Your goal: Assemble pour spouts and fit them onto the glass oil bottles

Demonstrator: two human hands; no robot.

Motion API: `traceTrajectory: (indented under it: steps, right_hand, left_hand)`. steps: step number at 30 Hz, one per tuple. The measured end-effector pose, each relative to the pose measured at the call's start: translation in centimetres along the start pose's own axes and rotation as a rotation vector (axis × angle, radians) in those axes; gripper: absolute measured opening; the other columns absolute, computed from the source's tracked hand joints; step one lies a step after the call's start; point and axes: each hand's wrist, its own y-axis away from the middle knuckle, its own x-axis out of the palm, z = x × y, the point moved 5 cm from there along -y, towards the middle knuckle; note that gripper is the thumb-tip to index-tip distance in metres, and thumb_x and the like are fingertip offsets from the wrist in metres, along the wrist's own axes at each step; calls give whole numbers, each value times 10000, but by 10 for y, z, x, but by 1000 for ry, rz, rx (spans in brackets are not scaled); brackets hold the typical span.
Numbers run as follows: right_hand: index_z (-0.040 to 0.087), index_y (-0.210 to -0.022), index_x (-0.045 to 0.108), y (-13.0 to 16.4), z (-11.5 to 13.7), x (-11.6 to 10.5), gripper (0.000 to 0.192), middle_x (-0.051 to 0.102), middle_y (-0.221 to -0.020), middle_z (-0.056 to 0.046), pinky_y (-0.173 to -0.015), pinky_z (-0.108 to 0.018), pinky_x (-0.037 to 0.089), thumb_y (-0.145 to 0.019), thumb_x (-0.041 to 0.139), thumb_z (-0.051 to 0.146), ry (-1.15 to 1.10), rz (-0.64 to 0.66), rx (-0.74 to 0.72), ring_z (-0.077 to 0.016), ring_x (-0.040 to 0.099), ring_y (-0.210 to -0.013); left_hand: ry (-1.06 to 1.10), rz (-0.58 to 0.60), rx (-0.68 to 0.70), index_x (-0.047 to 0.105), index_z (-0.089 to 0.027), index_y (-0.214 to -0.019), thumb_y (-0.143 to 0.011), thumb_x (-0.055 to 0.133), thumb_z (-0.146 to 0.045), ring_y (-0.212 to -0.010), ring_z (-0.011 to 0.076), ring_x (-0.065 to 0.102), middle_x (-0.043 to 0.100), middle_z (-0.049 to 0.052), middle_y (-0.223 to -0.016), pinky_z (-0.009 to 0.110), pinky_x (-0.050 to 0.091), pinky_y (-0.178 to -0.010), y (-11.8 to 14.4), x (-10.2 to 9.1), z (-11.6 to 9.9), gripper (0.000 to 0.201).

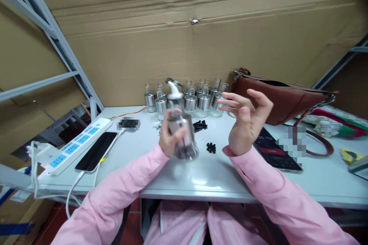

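My left hand (172,134) is wrapped round a glass oil bottle (186,135) with a steel sleeve, held slightly tilted above the table. A white pouring spout (174,91) with a dark tip sits in the bottle's neck; both are a little blurred. To the right of the bottle, my right hand (248,122) is raised with its fingers apart and nothing in it. Between and behind the hands lie small black caps (211,148) and a pile of black spout parts (200,125). Several similar bottles without spouts (190,103) stand in rows at the back.
At left a white power strip (77,145), a phone (97,152) and cables lie on the table (172,183). A brown handbag (278,101) stands back right, with a larger phone or tablet (276,153) before it. A cardboard wall (178,53) closes off the rear.
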Motion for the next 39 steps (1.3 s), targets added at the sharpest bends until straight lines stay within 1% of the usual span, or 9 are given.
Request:
traceTrajectory:
  steps: [3,5,9,14,28,31,34,36,39]
  right_hand:
    - [308,-1128,426,-1,-11,-1,226,593,-1055,-46,-696,-372,488,-903,413,328,58,16,49,-205,622,-887]
    - [291,-1126,428,2,-15,0,231,581,-1044,-52,-756,-393,483,-899,416,327,99,63,41,-198,608,-893]
    - [257,-1133,449,9,-15,4,250,581,-1028,-65,-848,-411,447,-888,436,303,198,152,-28,-202,581,-948]
    - [246,-1134,451,9,-21,9,252,608,-955,-46,-871,-402,431,-884,447,284,284,318,37,-195,587,-928]
    - [218,-1074,473,9,-33,12,214,635,-879,-40,-823,-378,435,-871,469,284,393,413,100,-199,607,-859]
    - [206,-1000,516,9,-32,17,149,639,-889,-55,-792,-360,451,-863,468,238,461,533,52,-201,605,-848]
    - [195,-934,554,18,-34,32,125,637,-903,-78,-751,-357,464,-852,459,186,491,883,-46,-210,591,-845]
    - [192,-911,574,27,-39,39,142,630,-892,-84,-733,-354,468,-846,452,159,497,1082,-92,-215,584,-842]
    - [184,-893,594,33,-52,40,171,625,-883,-89,-740,-351,465,-844,438,131,537,1134,-97,-215,582,-839]
  left_hand:
    - [-308,-435,206,328,-239,-1183,-792,479,-607,-997,207,573,513,82,-1133,354,478,-870,-28,-57,-5,558]
    - [-397,-580,259,268,-221,-1229,-796,496,-591,-1127,208,504,421,112,-1274,357,392,-996,-43,-90,0,613]
    - [-537,-593,195,227,-209,-1260,-806,553,-486,-1256,206,382,343,126,-1351,365,256,-1092,-61,-135,26,624]
    - [-522,-456,66,259,-189,-1235,-768,622,-307,-1200,217,425,371,129,-1302,388,270,-1073,-66,-155,60,603]
    - [-479,-316,13,210,-204,-1335,-710,567,-126,-1363,233,205,233,119,-1450,413,117,-1138,-72,-147,92,724]
    - [-625,-411,-48,151,-149,-1356,-685,537,-65,-1387,274,92,129,184,-1469,487,61,-1127,-67,-139,75,779]
    - [-827,-475,163,214,-147,-1323,-696,517,-66,-1386,259,69,127,178,-1457,470,91,-1128,-58,-115,30,702]
    - [-885,-318,318,341,-171,-1244,-755,483,-99,-1298,222,296,334,136,-1350,405,273,-1073,-53,-89,5,514]
    - [-1037,84,376,500,-166,-1055,-834,377,-103,-1067,200,492,550,89,-1081,353,400,-917,-42,-51,-5,261]
